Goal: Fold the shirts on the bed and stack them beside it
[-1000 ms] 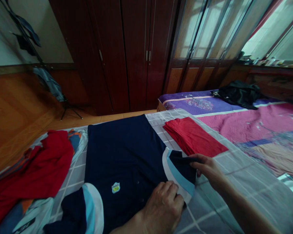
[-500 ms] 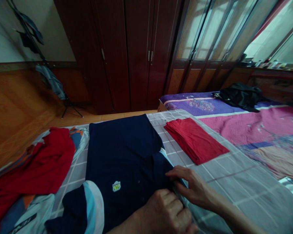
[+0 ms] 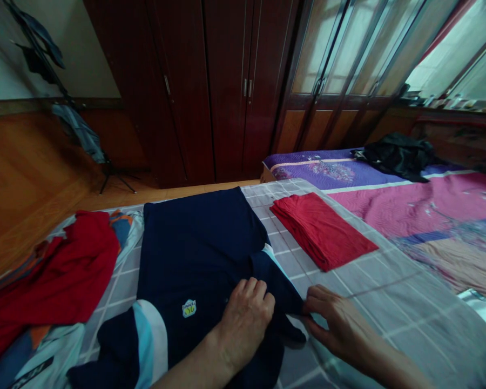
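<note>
A navy shirt (image 3: pixel 194 243) with light-blue and white sleeve bands and a small tennis badge lies spread on the checked bed cover. My left hand (image 3: pixel 247 321) is curled over the shirt near its collar, fingers closed on the fabric; the fingertips are partly hidden. Between thumb and fingers, my right hand (image 3: pixel 340 324) pinches the edge of the shirt's right-side sleeve, stretched out over the cover. Just beyond that sleeve sits a folded red garment (image 3: pixel 322 232).
On the left, a heap of clothes with a red garment (image 3: pixel 73 270) on top lies on the checked cover (image 3: pixel 413 302). To the right is a purple and pink bed (image 3: pixel 421 205) bearing a black garment (image 3: pixel 399 155). Dark wardrobes (image 3: pixel 230 92) and a coat stand (image 3: pixel 109 170) stand behind.
My left hand has moved left and up onto the shirt, away from my right hand. My right hand has shifted right, drawing the sleeve outward.
</note>
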A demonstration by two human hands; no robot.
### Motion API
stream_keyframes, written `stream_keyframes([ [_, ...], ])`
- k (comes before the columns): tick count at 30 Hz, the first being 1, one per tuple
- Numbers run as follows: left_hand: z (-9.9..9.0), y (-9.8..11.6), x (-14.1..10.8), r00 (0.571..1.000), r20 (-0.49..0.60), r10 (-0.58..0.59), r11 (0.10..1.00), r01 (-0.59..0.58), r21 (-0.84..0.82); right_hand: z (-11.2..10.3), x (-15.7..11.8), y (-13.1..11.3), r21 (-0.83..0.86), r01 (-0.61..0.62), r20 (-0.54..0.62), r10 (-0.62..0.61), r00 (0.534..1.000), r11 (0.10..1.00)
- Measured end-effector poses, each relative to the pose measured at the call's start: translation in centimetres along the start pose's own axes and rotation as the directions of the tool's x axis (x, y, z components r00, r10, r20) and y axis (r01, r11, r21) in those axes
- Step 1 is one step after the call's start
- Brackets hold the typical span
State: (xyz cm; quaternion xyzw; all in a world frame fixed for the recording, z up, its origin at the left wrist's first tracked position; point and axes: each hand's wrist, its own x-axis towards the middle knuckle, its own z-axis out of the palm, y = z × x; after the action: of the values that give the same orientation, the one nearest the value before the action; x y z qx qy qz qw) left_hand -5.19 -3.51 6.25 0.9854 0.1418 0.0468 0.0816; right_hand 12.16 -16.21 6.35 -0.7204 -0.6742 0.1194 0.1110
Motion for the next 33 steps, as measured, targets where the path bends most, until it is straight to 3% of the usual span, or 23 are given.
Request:
stream_keyframes([
  [3,0.0,-0.1,0.2,1.000,-0.026,0.011,0.999,-0.011,0.031,-0.5,0.2,-0.4,0.059,-0.029,0.050,0.026,0.998,0.998],
  [8,-0.5,-0.2,0.1,0.997,-0.070,0.020,1.000,-0.020,-0.001,0.5,0.4,0.0,-0.041,-0.064,-0.063,0.061,0.996,0.997],
  [12,-0.9,-0.7,0.1,1.000,-0.023,0.017,0.997,-0.015,0.079,1.6,-0.1,0.4,-0.039,-0.026,-0.076,0.023,0.997,0.999],
  [16,-1.6,-1.4,0.2,0.997,-0.079,-0.023,0.994,0.031,0.108,2.2,-0.4,-0.1,-0.054,0.006,-0.094,-0.011,0.995,0.999],
  [20,-1.7,-1.6,0.1,0.998,0.001,-0.058,0.991,0.057,0.120,2.4,-0.6,-0.7,-0.162,0.018,-0.118,-0.038,0.992,0.987],
  [25,-1.6,-1.4,0.0,0.999,0.020,-0.048,0.994,0.046,0.098,0.2,-0.7,-1.0,-0.151,0.080,0.016,-0.079,0.997,0.985],
  [27,-1.5,-1.2,0.0,1.000,-0.018,-0.016,0.997,0.017,0.079,-1.0,0.1,-1.1,-0.109,0.072,0.020,-0.071,0.997,0.991],
  [29,-1.2,-0.9,0.0,0.998,-0.058,0.036,0.998,-0.033,0.053,-1.6,1.8,-1.1,-0.093,0.064,-0.054,-0.069,0.996,0.994],
  [33,-0.1,-0.4,-0.1,0.981,-0.081,0.178,0.984,-0.177,0.028,-0.8,6.3,-0.1,-0.155,0.152,-0.198,-0.182,0.963,0.976],
])
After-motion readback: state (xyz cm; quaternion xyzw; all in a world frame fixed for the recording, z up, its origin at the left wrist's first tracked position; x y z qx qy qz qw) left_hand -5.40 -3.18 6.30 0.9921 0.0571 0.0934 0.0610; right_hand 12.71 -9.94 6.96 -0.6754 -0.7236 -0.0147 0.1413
